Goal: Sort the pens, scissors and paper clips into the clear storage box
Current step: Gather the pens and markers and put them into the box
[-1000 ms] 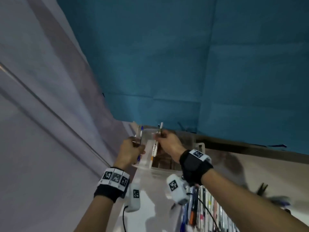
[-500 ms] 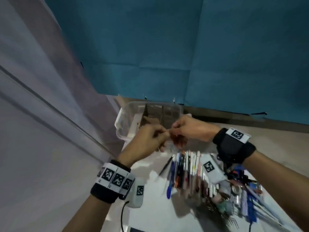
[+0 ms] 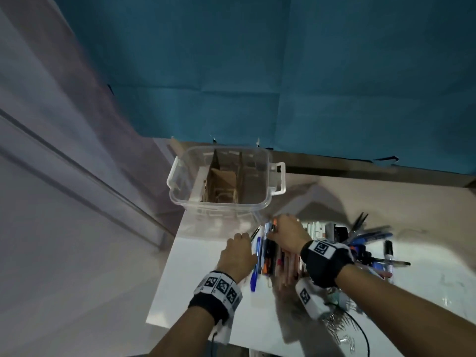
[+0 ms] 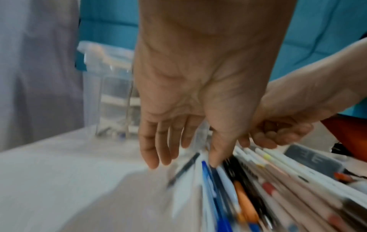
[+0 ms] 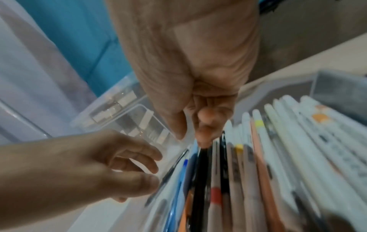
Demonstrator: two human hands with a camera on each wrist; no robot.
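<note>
Right grip [image 5: 200,138] fingertips touch pens [image 5: 258,164]; left grip [image 4: 178,141] beside them.

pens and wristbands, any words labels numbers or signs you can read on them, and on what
No readable words or numbers in any view.
Wristbands: black-and-white square code markers, patterns only, no letters.
Wrist camera body: one such marker, no text.
Pens: dark printing along some white barrels, too blurred to read.
Clear storage box: no label visible.
</note>
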